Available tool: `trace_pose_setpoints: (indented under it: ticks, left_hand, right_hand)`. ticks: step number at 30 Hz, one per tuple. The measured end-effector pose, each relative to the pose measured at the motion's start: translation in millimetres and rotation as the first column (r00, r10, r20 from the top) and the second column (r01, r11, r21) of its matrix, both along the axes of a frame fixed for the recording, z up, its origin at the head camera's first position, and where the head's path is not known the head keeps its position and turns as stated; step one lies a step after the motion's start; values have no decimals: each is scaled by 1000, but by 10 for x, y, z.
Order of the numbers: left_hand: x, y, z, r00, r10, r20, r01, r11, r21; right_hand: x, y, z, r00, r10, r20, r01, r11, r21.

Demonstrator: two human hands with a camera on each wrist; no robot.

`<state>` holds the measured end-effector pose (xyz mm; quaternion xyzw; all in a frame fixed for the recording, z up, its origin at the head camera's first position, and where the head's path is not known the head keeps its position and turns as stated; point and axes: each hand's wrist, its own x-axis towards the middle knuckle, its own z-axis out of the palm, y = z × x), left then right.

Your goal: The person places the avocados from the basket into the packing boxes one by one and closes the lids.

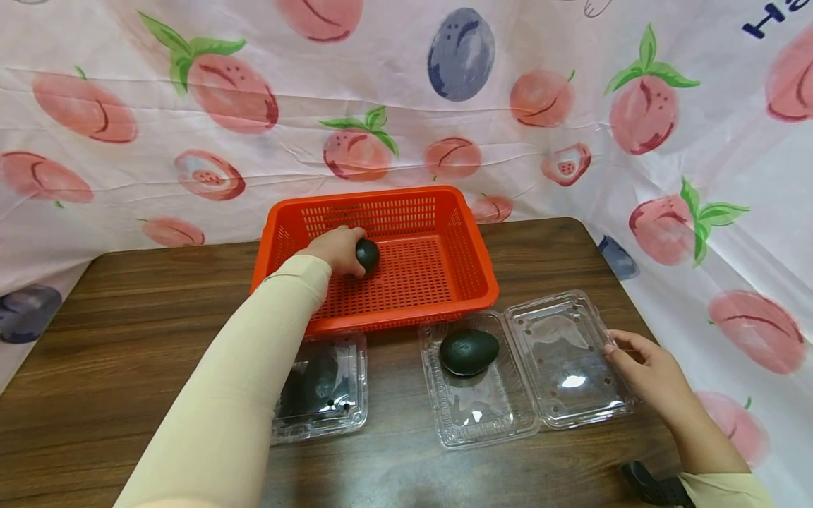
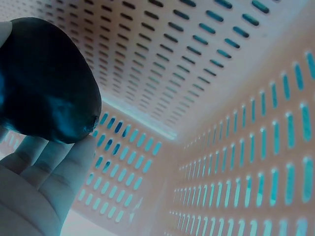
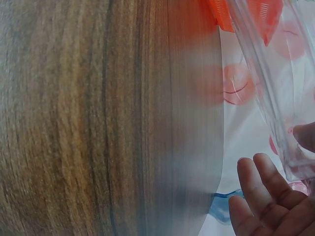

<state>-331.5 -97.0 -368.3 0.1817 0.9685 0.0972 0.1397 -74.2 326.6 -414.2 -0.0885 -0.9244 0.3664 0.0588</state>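
Note:
My left hand (image 1: 336, 251) reaches into the orange-red plastic basket (image 1: 386, 321) and grips a dark avocado (image 1: 368, 255). Close up in the left wrist view, the fingers lie along the side of this avocado (image 2: 49, 81), above the slotted basket. Another avocado (image 1: 468, 352) lies in the base of a clear plastic clamshell box (image 1: 485, 416), whose lid (image 1: 562, 353) is folded out to the right. At that lid's right edge, my right hand (image 1: 657, 374) holds the rim; in the right wrist view the thumb (image 3: 306, 136) touches it while several fingers extend freely.
A closed clear clamshell (image 1: 352, 409) with dark contents stands left of the open one, partly hidden by the left sleeve (image 1: 235, 381). Everything stands on a brown wood-grain table (image 1: 146, 317). A fruit-print cloth (image 1: 406, 85) hangs behind and to the right. A black object (image 1: 654, 485) lies near the right wrist.

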Motion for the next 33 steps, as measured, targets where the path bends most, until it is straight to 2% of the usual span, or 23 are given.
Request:
trace_pose_setpoints:
  ticks: [10, 15, 20, 26, 33]
  left_hand:
    - [34, -30, 118, 999, -2, -32, 3, 999, 39]
    - [54, -56, 183, 999, 0, -48, 5, 994, 108]
    - [148, -83, 325, 996, -22, -81, 37, 983, 180]
    - [277, -65, 467, 996, -32, -89, 56, 956, 286]
    - [427, -11, 571, 991, -58, -119, 102, 909, 405]
  right_hand:
    - [22, -13, 31, 1000, -4, 10, 4, 1000, -2]
    - [23, -11, 55, 1000, 1, 1, -1, 1000, -4]
    - [33, -32, 78, 1000, 3, 8, -3, 1000, -15]
    - [45, -45, 84, 1000, 1, 19, -1, 1000, -26]
    - [56, -39, 87, 1000, 2, 21, -2, 1000, -19]
